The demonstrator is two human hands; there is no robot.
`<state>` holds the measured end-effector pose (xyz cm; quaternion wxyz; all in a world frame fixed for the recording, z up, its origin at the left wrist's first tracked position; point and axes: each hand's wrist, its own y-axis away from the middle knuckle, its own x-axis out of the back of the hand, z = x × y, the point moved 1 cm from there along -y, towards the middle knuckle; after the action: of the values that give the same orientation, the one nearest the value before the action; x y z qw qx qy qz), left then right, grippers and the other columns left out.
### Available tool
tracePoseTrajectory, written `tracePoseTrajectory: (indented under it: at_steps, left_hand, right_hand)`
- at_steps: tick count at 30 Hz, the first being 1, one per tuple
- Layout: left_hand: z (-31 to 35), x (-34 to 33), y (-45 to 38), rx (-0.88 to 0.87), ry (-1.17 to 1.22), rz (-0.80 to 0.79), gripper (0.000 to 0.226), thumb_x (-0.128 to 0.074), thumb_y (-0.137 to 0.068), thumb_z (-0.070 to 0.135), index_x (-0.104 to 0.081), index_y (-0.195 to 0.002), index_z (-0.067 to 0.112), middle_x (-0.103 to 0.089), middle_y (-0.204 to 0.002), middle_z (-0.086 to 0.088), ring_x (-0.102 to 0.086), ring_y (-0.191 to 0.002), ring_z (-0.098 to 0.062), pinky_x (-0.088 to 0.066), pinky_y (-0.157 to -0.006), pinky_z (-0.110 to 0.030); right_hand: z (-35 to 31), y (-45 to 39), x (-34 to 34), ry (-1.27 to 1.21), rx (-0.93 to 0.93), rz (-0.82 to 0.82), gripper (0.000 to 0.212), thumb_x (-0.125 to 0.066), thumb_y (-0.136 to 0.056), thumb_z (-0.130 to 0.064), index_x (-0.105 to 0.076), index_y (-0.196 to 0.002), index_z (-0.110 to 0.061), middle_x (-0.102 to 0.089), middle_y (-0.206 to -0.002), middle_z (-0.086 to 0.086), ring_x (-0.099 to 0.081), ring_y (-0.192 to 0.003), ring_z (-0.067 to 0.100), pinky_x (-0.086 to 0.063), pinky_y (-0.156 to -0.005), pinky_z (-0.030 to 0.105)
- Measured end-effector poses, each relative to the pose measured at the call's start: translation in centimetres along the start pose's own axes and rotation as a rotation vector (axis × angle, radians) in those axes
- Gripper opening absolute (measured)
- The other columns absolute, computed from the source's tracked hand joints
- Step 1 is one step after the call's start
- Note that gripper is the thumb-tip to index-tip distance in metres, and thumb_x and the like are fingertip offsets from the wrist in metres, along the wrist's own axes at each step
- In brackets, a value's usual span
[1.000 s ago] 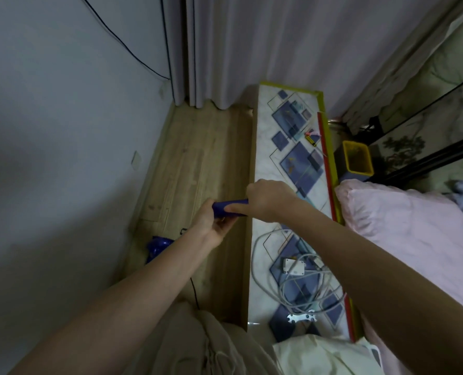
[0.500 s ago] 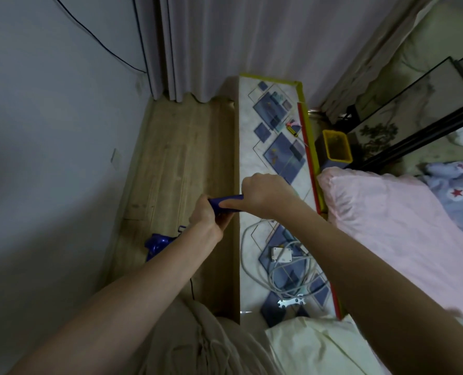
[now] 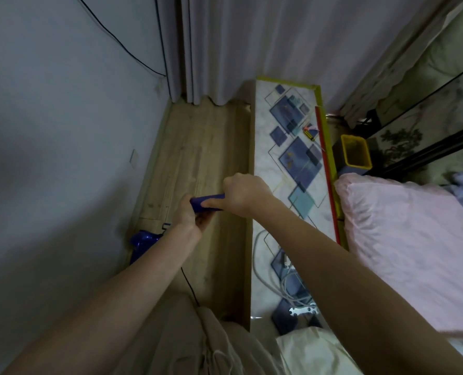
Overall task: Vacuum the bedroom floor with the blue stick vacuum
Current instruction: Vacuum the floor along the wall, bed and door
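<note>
A strip of wooden floor (image 3: 198,163) runs between a wall and a long patterned table (image 3: 292,147). Above it both hands hold the blue stick vacuum handle (image 3: 207,203). The left hand (image 3: 191,216) wraps its fingers round the near end; the right hand (image 3: 245,194) grips the far end. The handle lies sideways, left to right. The vacuum's blue body (image 3: 142,243) sits low by the wall.

Dim, bluish indoor light with soft shadows, slight overall blur, and wide-angle bending of straight lines toward the edges.
</note>
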<state>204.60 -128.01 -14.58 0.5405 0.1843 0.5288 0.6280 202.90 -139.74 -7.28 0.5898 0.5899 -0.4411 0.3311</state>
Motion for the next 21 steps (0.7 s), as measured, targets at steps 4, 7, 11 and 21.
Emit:
tracePoseTrajectory:
  at_steps: [4, 7, 11, 21]
  left_hand:
    - [0.0, 0.5, -0.4, -0.028, -0.082, 0.006, 0.018, -0.050, -0.096, 0.023, -0.054, -0.090, 0.006, -0.059, -0.082, -0.013, -0.062, -0.070, -0.021, -0.056, -0.057, -0.030]
    - [-0.6, 0.4, -0.4, -0.025, -0.123, 0.018, 0.017, -0.051, -0.096, 0.022, -0.054, -0.099, 0.005, -0.059, -0.086, -0.015, -0.062, -0.073, -0.022, -0.055, -0.054, -0.030]
    - [-3.2, 0.2, 0.0, -0.007, -0.241, 0.017, 0.017, -0.051, -0.096, 0.022, -0.054, -0.100, 0.006, -0.060, -0.091, -0.016, -0.063, -0.075, -0.024, -0.057, -0.053, -0.032]
    - [-6.4, -1.2, 2.9, 0.041, -0.287, -0.131, 0.022, -0.047, -0.087, 0.012, -0.037, -0.068, 0.015, -0.038, -0.062, -0.003, -0.043, -0.056, -0.016, -0.044, -0.048, -0.029]
  right_hand:
    - [-0.6, 0.3, -1.1, -0.069, -0.009, 0.004, 0.062, -0.044, -0.086, -0.073, -0.050, -0.065, -0.015, -0.054, -0.062, -0.001, -0.048, -0.052, 0.013, -0.042, -0.054, 0.027]
    - [0.0, 1.1, -1.6, -0.094, -0.042, -0.007, 0.060, -0.042, -0.086, -0.074, -0.050, -0.069, -0.016, -0.056, -0.066, 0.000, -0.051, -0.055, 0.013, -0.043, -0.055, 0.027]
    - [1.3, 4.1, -2.7, -0.207, -0.141, -0.070, 0.062, -0.042, -0.088, -0.071, -0.053, -0.071, -0.013, -0.053, -0.063, -0.001, -0.049, -0.052, 0.012, -0.039, -0.050, 0.024]
    - [1.0, 10.2, -2.7, -0.378, -0.322, 0.040, 0.049, -0.047, -0.093, -0.060, -0.044, -0.069, -0.017, -0.051, -0.064, -0.001, -0.053, -0.058, 0.013, -0.049, -0.061, 0.028]
